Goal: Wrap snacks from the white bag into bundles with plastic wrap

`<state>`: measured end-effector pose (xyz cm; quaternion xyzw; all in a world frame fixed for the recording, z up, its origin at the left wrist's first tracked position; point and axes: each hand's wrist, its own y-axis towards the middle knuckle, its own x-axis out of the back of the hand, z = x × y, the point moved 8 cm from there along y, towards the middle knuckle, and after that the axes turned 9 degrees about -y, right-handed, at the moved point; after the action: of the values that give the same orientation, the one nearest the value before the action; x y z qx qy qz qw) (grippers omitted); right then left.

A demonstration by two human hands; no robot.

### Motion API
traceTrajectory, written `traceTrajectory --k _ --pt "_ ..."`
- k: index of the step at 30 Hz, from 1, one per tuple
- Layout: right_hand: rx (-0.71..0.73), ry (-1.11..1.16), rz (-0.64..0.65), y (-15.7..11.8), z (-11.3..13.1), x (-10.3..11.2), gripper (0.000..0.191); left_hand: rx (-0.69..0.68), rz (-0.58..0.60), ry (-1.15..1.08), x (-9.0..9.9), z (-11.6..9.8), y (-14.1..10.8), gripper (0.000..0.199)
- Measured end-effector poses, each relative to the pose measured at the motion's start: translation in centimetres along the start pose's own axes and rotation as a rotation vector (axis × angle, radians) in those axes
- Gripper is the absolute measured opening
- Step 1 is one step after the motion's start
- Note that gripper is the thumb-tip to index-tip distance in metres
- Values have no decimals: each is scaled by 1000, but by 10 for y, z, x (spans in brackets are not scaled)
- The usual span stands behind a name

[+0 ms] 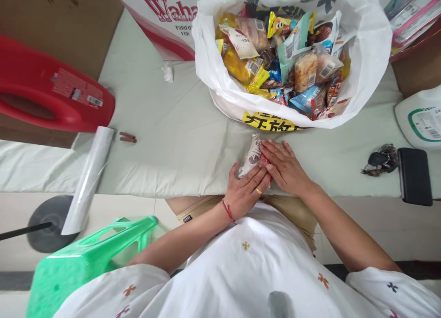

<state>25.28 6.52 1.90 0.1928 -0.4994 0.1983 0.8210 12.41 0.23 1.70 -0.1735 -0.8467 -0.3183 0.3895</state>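
Near the front edge of the cloth-covered table, my left hand (246, 187) and my right hand (285, 168) lie close together, fingers fairly flat and spread. Under their fingertips are a white wrapped snack (252, 155) with brown print and a red wrapped item (263, 161), partly covered by both hands. My left hand wears a gold ring and a red string bracelet. Just beyond the hands stands an open white plastic bag (374, 56), filled with several wrapped snacks (305, 70) in yellow, blue, green and clear packaging.
On the left are a red jug (89, 102), a plastic film roll (87, 182), brown pieces (127, 137) and a green stool (69, 263). A printed box (172, 21) stands behind. Keys (379, 161), a black phone (415, 176) and a white bottle (422, 118) are at right.
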Motion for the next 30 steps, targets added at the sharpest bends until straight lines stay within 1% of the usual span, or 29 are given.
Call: traceTrajectory --k 2,4,6,8,9,10,11,13,15,16,18,21,23,25,26,27,28,30 --pt "-12 49 16 1 -1 1 58 24 -30 -12 -1 3 5 37" --pt "-16 174 -11 1 -5 9 57 44 -74 -46 3 7 10 33" --pt "-58 354 -122 -3 -18 24 53 68 -134 -80 13 13 13 29" --pt "-136 557 -268 -13 -39 40 50 114 -213 -151 30 20 13 24" --pt "-178 654 -313 -17 -49 43 50 153 -265 -223 40 25 12 22" --pt "-212 744 -323 -21 -57 42 54 209 -326 -327 51 30 10 21" --pt "-235 822 -299 -22 -61 37 60 284 -397 -457 60 36 6 23" --pt "-263 931 -191 -19 -57 19 75 464 -537 -751 70 48 -2 28" --pt "-282 1001 -103 -13 -41 0 84 635 -628 -1026 68 54 -9 34" --pt "-290 1033 -83 -9 -31 -8 83 700 -651 -1143 64 55 -10 37" --pt "-305 1091 -96 -1 -11 -19 73 788 -685 -1334 55 55 -12 42" --pt "-314 1116 -125 5 14 -25 52 844 -742 -1479 47 61 -13 55" --pt "-310 1097 -76 5 23 -28 47 897 -754 -1513 43 69 -17 59" --pt "-321 1117 -20 3 25 -31 49 967 -738 -1564 38 79 -23 55" --pt "-351 1156 -26 0 21 -30 53 998 -720 -1608 35 83 -25 52" --pt "-401 1206 -63 -3 15 -29 58 1020 -696 -1659 32 86 -27 49" --pt "-468 1251 -131 -8 6 -26 61 1033 -674 -1710 30 88 -29 47" --pt "-604 1296 -269 -18 -9 -19 61 1052 -640 -1791 26 91 -32 49"
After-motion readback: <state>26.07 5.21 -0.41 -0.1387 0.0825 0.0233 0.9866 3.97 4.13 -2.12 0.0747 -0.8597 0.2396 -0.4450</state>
